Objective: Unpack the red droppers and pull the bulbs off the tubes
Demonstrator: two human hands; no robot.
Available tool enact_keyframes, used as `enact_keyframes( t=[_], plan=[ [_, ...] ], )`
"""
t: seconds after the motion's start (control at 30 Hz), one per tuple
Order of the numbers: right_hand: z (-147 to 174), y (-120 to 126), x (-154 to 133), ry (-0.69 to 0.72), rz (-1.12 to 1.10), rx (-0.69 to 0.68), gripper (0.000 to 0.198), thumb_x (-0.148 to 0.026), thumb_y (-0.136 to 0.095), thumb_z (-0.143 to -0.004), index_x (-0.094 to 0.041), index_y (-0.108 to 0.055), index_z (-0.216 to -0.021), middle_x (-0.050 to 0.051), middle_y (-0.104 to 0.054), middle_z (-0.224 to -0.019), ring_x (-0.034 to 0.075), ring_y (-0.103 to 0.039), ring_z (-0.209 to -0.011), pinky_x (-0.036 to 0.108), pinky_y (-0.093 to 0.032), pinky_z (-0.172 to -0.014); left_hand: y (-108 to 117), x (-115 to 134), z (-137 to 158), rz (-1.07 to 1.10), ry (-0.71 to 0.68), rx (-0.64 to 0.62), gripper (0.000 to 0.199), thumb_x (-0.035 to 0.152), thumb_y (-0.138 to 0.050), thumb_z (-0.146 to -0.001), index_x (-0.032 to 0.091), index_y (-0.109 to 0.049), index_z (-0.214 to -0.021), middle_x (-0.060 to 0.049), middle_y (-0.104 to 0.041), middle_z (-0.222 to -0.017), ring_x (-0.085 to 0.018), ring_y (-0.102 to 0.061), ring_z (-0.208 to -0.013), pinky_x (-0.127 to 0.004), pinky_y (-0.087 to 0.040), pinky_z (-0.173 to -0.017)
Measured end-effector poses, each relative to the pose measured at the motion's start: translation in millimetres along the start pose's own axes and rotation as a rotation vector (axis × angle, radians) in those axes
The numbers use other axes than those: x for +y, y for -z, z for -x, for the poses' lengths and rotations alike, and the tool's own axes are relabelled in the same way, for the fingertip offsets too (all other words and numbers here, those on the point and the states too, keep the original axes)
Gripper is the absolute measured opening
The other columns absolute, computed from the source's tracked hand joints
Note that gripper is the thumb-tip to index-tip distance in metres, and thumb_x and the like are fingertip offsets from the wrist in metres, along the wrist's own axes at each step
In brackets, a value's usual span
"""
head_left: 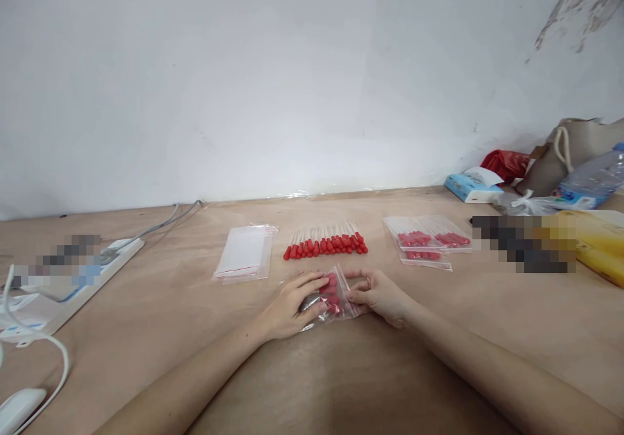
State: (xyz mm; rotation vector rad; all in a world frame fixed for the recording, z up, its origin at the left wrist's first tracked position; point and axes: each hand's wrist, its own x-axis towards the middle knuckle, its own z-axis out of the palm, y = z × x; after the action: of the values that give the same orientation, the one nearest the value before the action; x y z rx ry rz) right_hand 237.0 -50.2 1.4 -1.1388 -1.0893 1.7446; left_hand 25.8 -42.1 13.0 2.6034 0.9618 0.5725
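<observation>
A clear zip-lock bag (340, 305) with red-headed thin sticks inside lies on the table in front of me. My left hand (291, 305) holds its left part, thumb and fingers over the red heads. At the bag's right end, my right hand (377, 296) pinches the zip edge. Just beyond is a row of loose thin pale sticks with red bulb-like heads (325, 246), heads towards me. Flat zip-lock bags (245, 253) are stacked left of the row. Several filled bags (424, 241) overlap on the right, red heads showing through the plastic.
A white power strip (110, 267) with cables lies on the left. Along the right stand a blue tissue pack (470, 186), a plastic bottle (592, 178), a grey bag (570, 152) and a yellow bag (604, 246). A white wall (292, 84) closes off the table's back.
</observation>
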Motion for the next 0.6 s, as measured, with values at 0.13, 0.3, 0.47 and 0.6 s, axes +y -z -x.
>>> enact_keyframes(
  t=[0.13, 0.3, 0.47, 0.6],
  plan=[
    [-1.8, -4.1, -1.9, 0.02, 0.036, 0.045, 0.059, -0.024, -0.077, -0.051, -0.014, -0.047, -0.1, -0.006, -0.061, -0.053, 0.011, -0.058, -0.048, 0.022, -0.047, -0.048, -1.9, 3.8, -17.5, -0.009, -0.069, 0.095, 0.032, 0.029, -0.037, -0.089, 0.022, -0.052, -0.116, -0.007, -0.052, -0.118, -0.016, -0.049, -0.107, -0.031, -0.041, -0.092],
    [-4.1, -6.3, -4.6, 0.062, 0.081, 0.026, 0.06, -0.026, -0.079, -0.047, -0.012, -0.046, -0.096, -0.009, -0.056, -0.044, 0.008, -0.052, -0.041, 0.02, -0.043, -0.043, -3.2, 3.6, -38.6, -0.128, -0.277, 0.082, 0.028, 0.025, -0.037, -0.089, 0.023, -0.061, -0.104, -0.006, -0.058, -0.108, -0.017, -0.051, -0.1, -0.033, -0.041, -0.088],
    [-6.3, -6.0, -3.0, 0.058, 0.114, 0.041, 0.059, -0.025, -0.08, -0.042, -0.014, -0.044, -0.087, -0.009, -0.055, -0.042, 0.008, -0.05, -0.039, 0.019, -0.04, -0.04, -5.5, 1.2, -44.3, -0.173, -0.371, 0.1, 0.025, 0.031, -0.042, -0.088, 0.023, -0.063, -0.097, -0.004, -0.063, -0.101, -0.016, -0.054, -0.096, -0.032, -0.042, -0.084],
    [-8.4, -6.9, -0.4, 0.065, 0.175, 0.068, 0.063, -0.025, -0.082, -0.037, -0.015, -0.042, -0.085, -0.01, -0.052, -0.04, 0.008, -0.047, -0.037, 0.018, -0.038, -0.038, -9.0, -0.2, -45.9, -0.18, -0.438, 0.132, 0.022, 0.028, -0.044, -0.087, 0.018, -0.063, -0.089, -0.004, -0.064, -0.094, -0.015, -0.055, -0.094, -0.029, -0.043, -0.081]
  ],
)
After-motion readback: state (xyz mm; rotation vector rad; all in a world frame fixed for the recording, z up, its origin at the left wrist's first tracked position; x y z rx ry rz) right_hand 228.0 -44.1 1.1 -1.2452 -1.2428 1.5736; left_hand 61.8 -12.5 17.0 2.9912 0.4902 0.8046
